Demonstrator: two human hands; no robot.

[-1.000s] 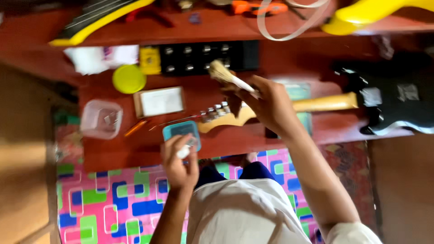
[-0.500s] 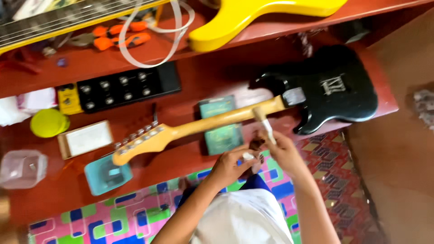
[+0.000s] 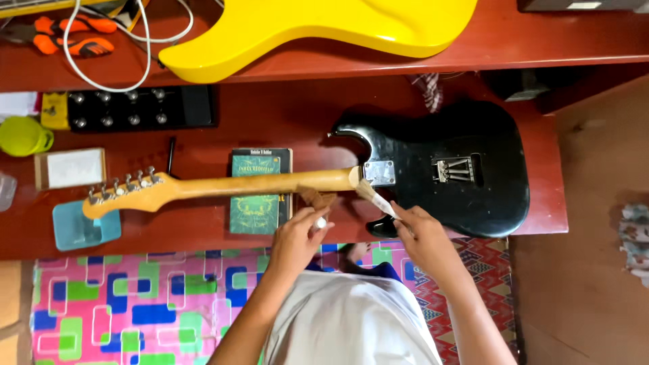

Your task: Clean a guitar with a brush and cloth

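A black electric guitar (image 3: 446,169) lies face down on the red table (image 3: 284,115), its wooden neck (image 3: 236,186) running left to the headstock. My right hand (image 3: 422,233) holds a small paintbrush (image 3: 372,196) whose bristles touch the neck heel beside the metal neck plate (image 3: 380,173). My left hand (image 3: 297,236) sits at the table's front edge under the neck, fingers curled around a small white object; a brown wooden block (image 3: 318,198) lies just above it.
A green book (image 3: 260,192) lies under the neck. A teal tray (image 3: 84,226) supports the headstock. A black multi-knob pedal board (image 3: 128,108), lime cup (image 3: 23,135), yellow guitar body (image 3: 318,27), orange pliers (image 3: 67,37) and white cable sit further back. A patterned mat covers the floor.
The view has shifted right and closer to the guitar body. My right hand brought the brush to the neck joint. My left hand stays close under the neck.
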